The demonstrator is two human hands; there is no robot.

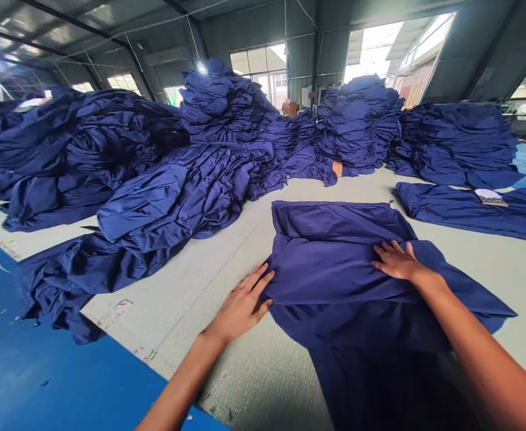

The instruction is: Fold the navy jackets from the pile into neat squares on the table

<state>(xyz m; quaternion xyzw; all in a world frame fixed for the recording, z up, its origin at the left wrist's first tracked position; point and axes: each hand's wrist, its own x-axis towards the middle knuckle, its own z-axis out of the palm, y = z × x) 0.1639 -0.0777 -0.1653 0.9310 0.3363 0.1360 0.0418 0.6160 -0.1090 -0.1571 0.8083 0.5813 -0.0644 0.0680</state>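
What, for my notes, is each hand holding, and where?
Neither grips: the right hand lies flat on the navy cloth, the left hand touches its folded edge.

Forearms: left forearm and right forearm cut off by the bottom edge.
Cloth: lower end of the navy cloth dark, running off the bottom edge.
Slip: marks on the white slip, right of frame, too small to read.
Pile: navy fabric pile, upper left, cut off by the left edge.

Matt navy cloth on a grey table
Table top finely rough and matt; blue floor at eight o'clock smooth, faintly glossy.
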